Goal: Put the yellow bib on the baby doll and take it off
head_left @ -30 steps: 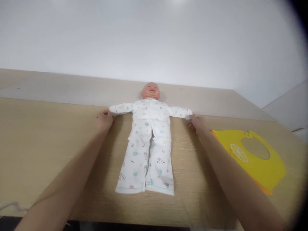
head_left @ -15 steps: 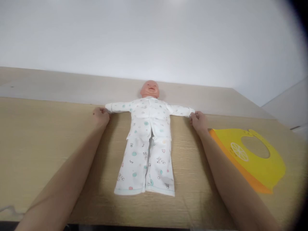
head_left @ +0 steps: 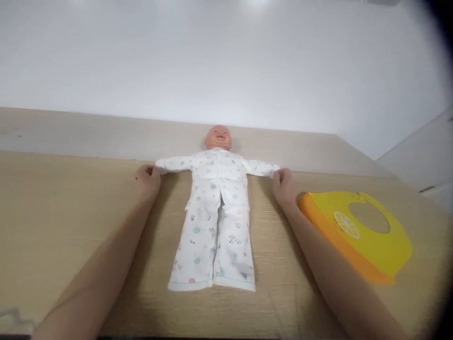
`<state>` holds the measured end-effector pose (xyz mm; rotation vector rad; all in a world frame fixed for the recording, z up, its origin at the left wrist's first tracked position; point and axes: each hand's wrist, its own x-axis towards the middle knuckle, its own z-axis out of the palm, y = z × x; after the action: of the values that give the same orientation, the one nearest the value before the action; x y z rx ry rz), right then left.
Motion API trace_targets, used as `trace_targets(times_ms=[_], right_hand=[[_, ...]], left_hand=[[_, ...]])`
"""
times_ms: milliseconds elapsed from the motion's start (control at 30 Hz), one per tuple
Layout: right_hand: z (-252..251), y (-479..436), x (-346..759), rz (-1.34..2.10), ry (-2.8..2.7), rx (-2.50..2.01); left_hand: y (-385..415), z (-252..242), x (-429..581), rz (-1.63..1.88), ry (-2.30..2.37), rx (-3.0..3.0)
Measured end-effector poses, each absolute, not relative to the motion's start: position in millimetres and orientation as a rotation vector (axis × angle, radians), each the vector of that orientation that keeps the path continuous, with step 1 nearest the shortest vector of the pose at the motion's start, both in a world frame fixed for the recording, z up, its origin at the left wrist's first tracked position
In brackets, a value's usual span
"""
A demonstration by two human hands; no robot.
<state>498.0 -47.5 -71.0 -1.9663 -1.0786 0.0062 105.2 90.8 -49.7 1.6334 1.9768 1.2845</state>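
Note:
A baby doll [head_left: 218,137] lies on its back, head away from me, arms stretched out sideways. It wears a white long-sleeved top [head_left: 218,177] and white trousers [head_left: 198,248], both printed with small animals and coloured dots. The end of the sleeve on the left is pinched in my left hand [head_left: 147,178]. On the other side, my right hand [head_left: 283,184] has its fingers closed on the end of the other sleeve. The doll's hands and feet cannot be seen.
A yellow bib [head_left: 380,238] with an orange lower edge and a citrus-slice print lies to the right, beside my right forearm. The wooden table [head_left: 63,203] meets a paler strip [head_left: 106,134] before the white wall [head_left: 177,61].
The view has tilted up slightly, so the scene sits a little lower. My right hand has shifted slightly inward with the sleeve; my left hand keeps its grip.

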Motion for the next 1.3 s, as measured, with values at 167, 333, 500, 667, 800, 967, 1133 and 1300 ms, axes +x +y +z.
trace_targets(times_ms=[167,333,500,667,800,967,1133,1300], right_hand=[[-61.4,-53.9,456.0,0.062,-1.531,-1.846],[-55.7,-56.3,433.0,0.069,-1.781,-1.913],[-55.7,-54.3,433.0,0.176,-1.772,-1.922],[-63.1,-48.9,436.9,0.189,-1.763,-1.918],[-62.8,-49.1,434.4,0.17,-1.773,-1.941],[-57.4,-50.7,431.7,0.128,-1.804,-1.993],[-55.9,-53.5,427.5,0.183,-1.733,-1.931],[-50.8,-88.6,420.6,0.771,-1.274,-1.568]], left_hand=[[61.6,-47.4,121.0,1.282,1.81,1.834],[44.3,-51.7,141.3,1.024,1.712,2.134],[36.5,-50.1,150.2,0.724,1.677,2.359],[35.4,-50.4,148.8,0.698,1.622,2.408],[33.8,-48.9,147.7,0.721,1.522,2.407],[30.1,-45.1,148.1,0.741,1.498,2.4],[31.5,-46.7,147.3,0.745,1.491,2.396],[37.3,-47.9,146.9,0.756,1.461,2.294]])
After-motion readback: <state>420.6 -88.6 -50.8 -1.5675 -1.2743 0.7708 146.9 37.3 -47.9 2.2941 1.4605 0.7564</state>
